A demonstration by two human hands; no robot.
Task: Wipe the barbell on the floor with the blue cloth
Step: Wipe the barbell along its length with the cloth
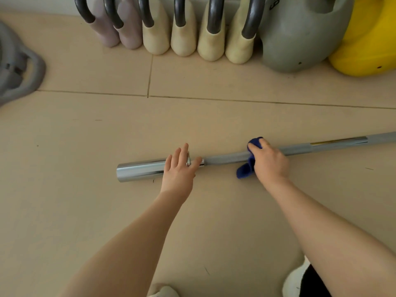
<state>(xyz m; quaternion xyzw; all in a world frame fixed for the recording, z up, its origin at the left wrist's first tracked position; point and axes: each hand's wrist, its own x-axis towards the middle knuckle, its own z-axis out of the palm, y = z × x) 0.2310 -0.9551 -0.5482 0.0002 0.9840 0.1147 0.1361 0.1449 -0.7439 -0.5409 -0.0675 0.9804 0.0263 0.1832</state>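
A long silver and grey barbell (227, 157) lies on the beige floor, running from lower left up toward the right edge. My left hand (179, 168) rests flat on it with straight fingers, right at the collar where the shiny sleeve meets the grey shaft. My right hand (270, 160) grips the blue cloth (246, 168), which is wrapped over the shaft a little to the right of the collar. Part of the cloth sticks out above my fingers and part hangs below the bar.
A row of several kettlebells (183, 37) stands along the far wall, with a large grey one (300, 39) and a yellow one (368, 46) at the right. A grey weight plate (19, 71) lies at the far left. My shoes (294, 281) show at the bottom.
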